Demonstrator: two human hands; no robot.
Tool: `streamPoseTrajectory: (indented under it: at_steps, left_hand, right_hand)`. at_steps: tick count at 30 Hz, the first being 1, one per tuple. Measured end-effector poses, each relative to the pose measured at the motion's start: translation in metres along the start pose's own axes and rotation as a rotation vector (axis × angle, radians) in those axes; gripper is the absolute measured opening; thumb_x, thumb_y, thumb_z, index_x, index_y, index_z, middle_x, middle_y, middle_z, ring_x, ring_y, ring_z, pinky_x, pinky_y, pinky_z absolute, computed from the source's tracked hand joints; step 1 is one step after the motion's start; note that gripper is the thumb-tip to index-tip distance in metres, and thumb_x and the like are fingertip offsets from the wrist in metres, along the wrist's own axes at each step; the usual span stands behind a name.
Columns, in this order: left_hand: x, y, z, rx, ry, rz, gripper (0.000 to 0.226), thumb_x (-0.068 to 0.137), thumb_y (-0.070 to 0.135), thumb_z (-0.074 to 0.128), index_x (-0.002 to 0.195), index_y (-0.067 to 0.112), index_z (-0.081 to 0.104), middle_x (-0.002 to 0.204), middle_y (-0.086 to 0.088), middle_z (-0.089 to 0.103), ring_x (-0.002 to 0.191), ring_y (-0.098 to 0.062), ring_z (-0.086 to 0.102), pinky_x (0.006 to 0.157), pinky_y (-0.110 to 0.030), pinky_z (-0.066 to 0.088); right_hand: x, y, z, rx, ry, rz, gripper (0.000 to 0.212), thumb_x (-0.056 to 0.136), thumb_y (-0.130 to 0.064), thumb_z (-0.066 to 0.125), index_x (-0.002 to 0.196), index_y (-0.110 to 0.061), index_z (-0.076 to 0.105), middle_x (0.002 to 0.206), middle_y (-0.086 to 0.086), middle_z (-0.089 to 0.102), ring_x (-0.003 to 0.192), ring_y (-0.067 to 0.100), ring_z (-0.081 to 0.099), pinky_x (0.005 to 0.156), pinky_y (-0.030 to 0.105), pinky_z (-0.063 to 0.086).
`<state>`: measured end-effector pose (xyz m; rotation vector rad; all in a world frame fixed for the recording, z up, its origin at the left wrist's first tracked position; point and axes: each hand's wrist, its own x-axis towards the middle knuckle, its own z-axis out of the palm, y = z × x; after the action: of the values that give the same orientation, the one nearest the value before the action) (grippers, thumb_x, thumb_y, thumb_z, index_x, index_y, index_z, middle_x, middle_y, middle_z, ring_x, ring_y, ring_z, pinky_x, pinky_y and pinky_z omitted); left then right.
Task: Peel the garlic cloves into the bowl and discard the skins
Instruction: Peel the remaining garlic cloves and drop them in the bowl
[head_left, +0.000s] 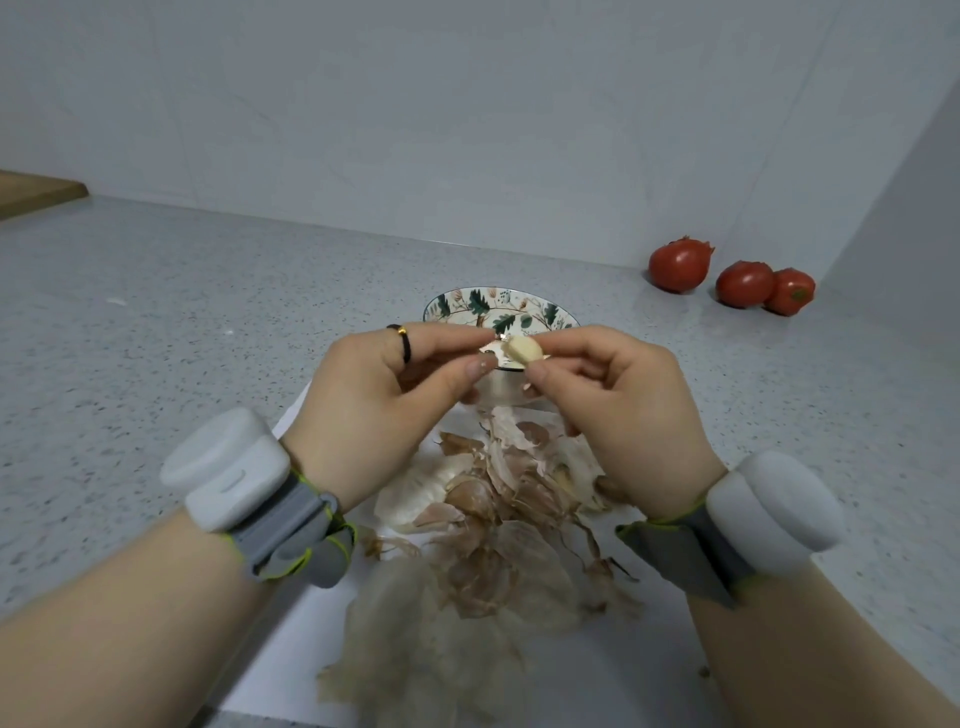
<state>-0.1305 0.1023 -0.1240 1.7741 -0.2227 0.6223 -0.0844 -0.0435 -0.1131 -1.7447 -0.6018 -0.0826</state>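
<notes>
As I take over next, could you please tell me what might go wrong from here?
The clove, pinched by fingertips of the left hand and right hand, could slip onto the skin pile instead of the bowl. Loose skin may drop into the bowl, since the hands work at its near rim.

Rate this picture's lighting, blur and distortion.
Head view: soft, even light, no hard shadows; the garlic clove pinched between the left hand and right hand is fairly sharp; the forearms and skins near the bottom edge look stretched and smeared by the wide angle; faint reflections on the counter under the tomatoes.
</notes>
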Motion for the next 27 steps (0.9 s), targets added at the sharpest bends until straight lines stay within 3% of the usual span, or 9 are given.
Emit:
streamPoseTrajectory:
  at_steps: [3, 6, 8, 14, 17, 20, 23, 25, 27]
  left_hand:
    - [0.003, 0.0, -0.003, 0.04, 0.043, 0.011, 0.021, 0.077, 0.015, 0.061, 0.078, 0.035, 0.063, 0.063, 0.03, 0.066, 0.058, 0.005, 0.062, 0.053, -0.005, 0.044]
    - [0.004, -0.001, -0.006, 0.079, 0.072, 0.021, 0.027, 0.081, 0.011, 0.059, 0.075, 0.037, 0.061, 0.06, 0.029, 0.065, 0.056, 0.005, 0.062, 0.048, -0.013, 0.048]
    - [0.004, -0.001, -0.006, 0.078, 0.07, 0.018, 0.028, 0.081, 0.01, 0.059, 0.074, 0.037, 0.062, 0.058, 0.027, 0.065, 0.054, 0.005, 0.06, 0.045, -0.01, 0.045]
    - [0.003, -0.001, -0.006, 0.08, 0.045, 0.024, 0.03, 0.079, 0.011, 0.061, 0.073, 0.04, 0.062, 0.058, 0.028, 0.064, 0.055, 0.005, 0.059, 0.049, -0.006, 0.044]
    - [0.003, -0.002, -0.005, 0.08, 0.037, 0.026, 0.028, 0.078, 0.013, 0.062, 0.073, 0.041, 0.062, 0.059, 0.029, 0.064, 0.056, 0.005, 0.059, 0.049, -0.007, 0.045]
    - [0.003, -0.003, -0.007, 0.084, 0.028, 0.028, 0.031, 0.08, 0.011, 0.06, 0.073, 0.042, 0.062, 0.06, 0.027, 0.065, 0.056, 0.004, 0.06, 0.048, -0.008, 0.046]
    - [0.003, -0.005, -0.007, 0.088, 0.016, 0.018, 0.035, 0.082, 0.007, 0.057, 0.073, 0.041, 0.062, 0.059, 0.026, 0.065, 0.055, 0.002, 0.06, 0.048, -0.008, 0.045]
    - [0.002, -0.005, -0.006, 0.088, 0.004, 0.005, 0.034, 0.082, 0.007, 0.057, 0.073, 0.04, 0.062, 0.058, 0.025, 0.065, 0.054, 0.002, 0.06, 0.048, -0.008, 0.045]
    - [0.002, -0.004, -0.006, 0.084, -0.006, -0.003, 0.033, 0.081, 0.008, 0.058, 0.072, 0.04, 0.062, 0.058, 0.025, 0.065, 0.055, 0.001, 0.06, 0.048, -0.008, 0.045]
  right_hand:
    - [0.007, 0.008, -0.007, -0.121, 0.137, -0.004, 0.018, 0.079, -0.011, 0.062, 0.078, -0.029, 0.061, 0.064, -0.007, 0.059, 0.051, -0.002, 0.05, 0.051, 0.009, 0.038]
    - [0.015, 0.017, -0.017, -0.212, 0.245, 0.03, 0.017, 0.08, -0.014, 0.061, 0.079, -0.031, 0.061, 0.066, -0.007, 0.06, 0.061, 0.006, 0.052, 0.062, 0.021, 0.043]
    - [0.02, 0.023, -0.02, -0.217, 0.289, 0.065, 0.014, 0.081, -0.014, 0.06, 0.082, -0.028, 0.063, 0.066, -0.007, 0.06, 0.066, 0.009, 0.054, 0.07, 0.025, 0.045]
    - [0.025, 0.026, -0.016, -0.076, 0.165, 0.113, 0.03, 0.081, -0.009, 0.06, 0.111, -0.009, 0.059, 0.078, -0.009, 0.063, 0.084, 0.008, 0.06, 0.091, 0.024, 0.044]
    - [0.026, 0.024, -0.023, -0.056, 0.165, 0.098, 0.031, 0.084, -0.009, 0.056, 0.115, -0.009, 0.055, 0.08, -0.012, 0.062, 0.065, -0.01, 0.056, 0.075, 0.014, 0.044]
    - [0.024, 0.019, -0.039, -0.283, 0.251, 0.053, 0.021, 0.082, -0.011, 0.058, 0.103, -0.013, 0.061, 0.072, -0.013, 0.058, 0.056, -0.011, 0.051, 0.062, 0.007, 0.039]
    - [0.017, 0.013, -0.052, -0.582, -0.069, 0.201, 0.008, 0.078, -0.016, 0.064, 0.084, -0.011, 0.064, 0.072, -0.004, 0.059, 0.061, 0.003, 0.051, 0.06, 0.013, 0.041]
    - [0.011, 0.013, -0.05, -0.734, -0.351, 0.376, 0.013, 0.074, -0.023, 0.069, 0.079, -0.014, 0.062, 0.072, -0.005, 0.059, 0.063, 0.007, 0.051, 0.061, 0.019, 0.044]
    - [0.007, 0.013, -0.048, -0.816, -0.485, 0.473, 0.018, 0.07, -0.029, 0.072, 0.076, -0.018, 0.058, 0.069, -0.007, 0.057, 0.06, 0.007, 0.049, 0.055, 0.019, 0.042]
